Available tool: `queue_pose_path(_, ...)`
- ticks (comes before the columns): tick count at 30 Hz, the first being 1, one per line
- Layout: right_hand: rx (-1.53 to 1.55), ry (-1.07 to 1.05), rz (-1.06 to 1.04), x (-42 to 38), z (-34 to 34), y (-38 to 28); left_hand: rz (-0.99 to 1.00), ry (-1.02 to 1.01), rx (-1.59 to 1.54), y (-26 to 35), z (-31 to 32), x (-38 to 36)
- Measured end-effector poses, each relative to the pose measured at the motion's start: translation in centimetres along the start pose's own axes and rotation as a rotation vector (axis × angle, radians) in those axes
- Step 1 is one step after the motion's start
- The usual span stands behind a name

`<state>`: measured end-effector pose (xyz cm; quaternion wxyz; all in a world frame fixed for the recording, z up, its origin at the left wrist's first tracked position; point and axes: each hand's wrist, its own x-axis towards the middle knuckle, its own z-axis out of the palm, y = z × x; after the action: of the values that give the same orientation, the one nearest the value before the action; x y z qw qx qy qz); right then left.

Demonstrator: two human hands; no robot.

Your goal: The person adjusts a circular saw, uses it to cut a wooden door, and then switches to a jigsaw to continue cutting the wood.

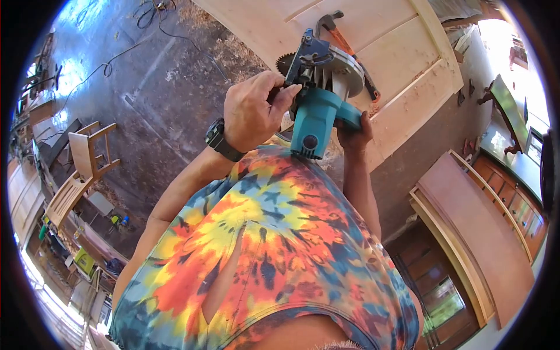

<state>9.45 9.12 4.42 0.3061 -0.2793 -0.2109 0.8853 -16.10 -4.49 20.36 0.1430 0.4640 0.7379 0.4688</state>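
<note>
Holding a teal circular saw (319, 87) up off the work, both hands busy on it.

Gripping near the blade guard with the left hand (252, 111), fingers curled shut around a fitting beside the toothed blade; clasping the motor body from the right with the right hand (353, 135), closed on it. Hovering over the pale wooden door panel (402, 64) on the desk, hammer (344, 41) lying far on it. Sawdust along the panel's groove suggests some cutting done; saw raised, apparently being adjusted, more cutting probably left.
</note>
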Motion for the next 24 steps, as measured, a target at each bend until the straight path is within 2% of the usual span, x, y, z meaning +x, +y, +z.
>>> queue_pose_path(4,-0.019,-0.030,0.003,0.5,-1.3,0.4,-0.054,0.007,-0.002,0.1,-0.4,0.0)
queue_pose_path(6,-0.020,-0.040,-0.007,1.3,-0.9,1.3,-0.091,-0.160,-0.009,-0.5,-2.2,1.0)
queue_pose_path(10,-0.124,0.019,-0.040,1.2,0.6,1.1,0.010,-0.163,0.065,-2.6,-2.5,4.3)
queue_pose_path(12,-0.148,-0.013,-0.031,2.0,1.3,0.7,0.511,-0.214,0.355,-3.4,-2.7,6.6)
queue_pose_path(13,-0.185,-0.027,-0.028,3.0,1.1,0.8,0.431,-0.322,0.355,-4.7,-2.1,8.3)
queue_pose_path(14,-0.220,-0.049,-0.029,3.1,1.4,0.8,0.424,-0.310,0.365,-4.9,-2.0,9.5)
queue_pose_path(16,-0.251,-0.098,-0.017,3.0,1.2,0.5,0.114,-0.589,0.379,-4.2,-2.0,11.7)
queue_pose_path(17,-0.279,-0.127,-0.012,3.1,0.9,0.4,0.112,-0.580,0.387,-3.8,-2.2,12.3)
queue_pose_path(19,-0.282,-0.115,0.002,3.4,0.9,0.5,0.121,-0.776,0.539,-3.1,-2.5,13.1)
queue_pose_path(23,-0.303,-0.089,-0.021,4.0,0.3,1.1,0.170,-0.743,0.509,-4.9,-1.7,13.3)
queue_pose_path(24,-0.300,-0.091,-0.024,4.0,0.8,1.0,0.224,-0.724,0.583,-4.3,-1.9,12.9)
